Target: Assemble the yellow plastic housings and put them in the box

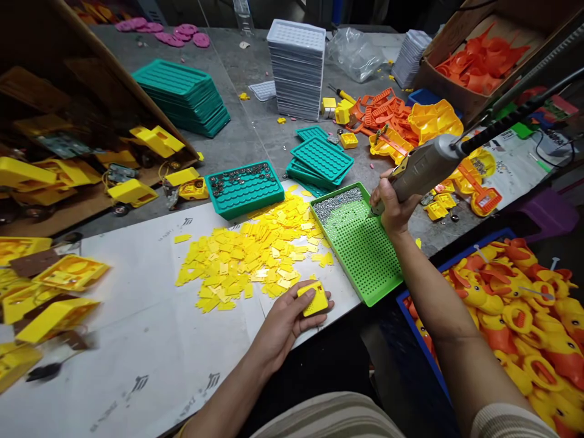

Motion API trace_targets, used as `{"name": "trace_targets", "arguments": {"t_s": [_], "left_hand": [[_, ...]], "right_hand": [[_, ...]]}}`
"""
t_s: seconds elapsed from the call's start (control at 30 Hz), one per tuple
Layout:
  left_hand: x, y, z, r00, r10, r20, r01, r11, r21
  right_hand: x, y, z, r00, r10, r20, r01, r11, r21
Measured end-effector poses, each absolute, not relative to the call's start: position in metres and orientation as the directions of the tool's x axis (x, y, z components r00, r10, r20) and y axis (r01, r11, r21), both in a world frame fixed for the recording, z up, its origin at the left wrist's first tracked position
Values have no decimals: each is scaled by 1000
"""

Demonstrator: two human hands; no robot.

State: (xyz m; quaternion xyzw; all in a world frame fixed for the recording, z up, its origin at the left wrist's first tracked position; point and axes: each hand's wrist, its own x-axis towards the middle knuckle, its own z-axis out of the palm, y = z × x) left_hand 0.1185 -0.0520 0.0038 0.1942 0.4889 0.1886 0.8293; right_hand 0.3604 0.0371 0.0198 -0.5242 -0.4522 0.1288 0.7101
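Observation:
My left hand (pixel 292 313) holds a small yellow plastic part (pixel 314 298) with a little square hole, thumb on top, above the front edge of the white-covered table. My right hand (pixel 393 204) is wrapped round a grey electric screwdriver (pixel 426 167), which tilts down to the left. Its tip is over a bright green perforated tray (pixel 365 255), close to the heap of small metal screws (pixel 340 204) at the tray's far end. A wide pile of flat yellow plastic pieces (pixel 255 249) lies left of the tray, beyond my left hand.
A teal tray (pixel 246 198) holding small dark metal parts stands behind the pile. Further back are stacked teal trays (pixel 182 97) and white trays (pixel 296 73). Yellow toy bodies (pixel 68 274) lie at left. A blue crate (pixel 444 371) of yellow-orange duck toys (pixel 524 316) sits at right.

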Motion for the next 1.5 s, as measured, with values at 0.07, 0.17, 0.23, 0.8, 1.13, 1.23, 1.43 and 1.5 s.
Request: {"name": "trace_targets", "arguments": {"t_s": [0.07,0.17,0.23,0.8,1.13,1.23,1.43,1.5], "left_hand": [[119,-52,4,456,505,-733,-121,851,511],[119,-53,4,447,510,-735,-129,850,511],[119,-54,5,439,516,-736,-139,848,511],[125,-58,-1,393,558,-731,-202,828,524],[125,-58,-2,435,573,-694,-162,809,566],[125,-58,-4,432,577,-693,-143,803,579],[128,-61,-7,414,621,-666,-139,766,627],[129,-62,-8,419,629,-655,-148,759,634]], "right_hand": [[360,35,20,582,654,483,303,377,-875],[360,33,20,599,658,456,326,320,-890],[361,33,18,591,667,453,334,309,-890],[292,-53,73,208,886,414,24,419,-908],[263,-54,50,27,869,494,-167,491,-855],[264,-53,48,5,881,473,-187,466,-865],[265,-53,48,-124,896,425,-68,420,-905],[265,-51,46,-189,891,412,-7,419,-908]]}}
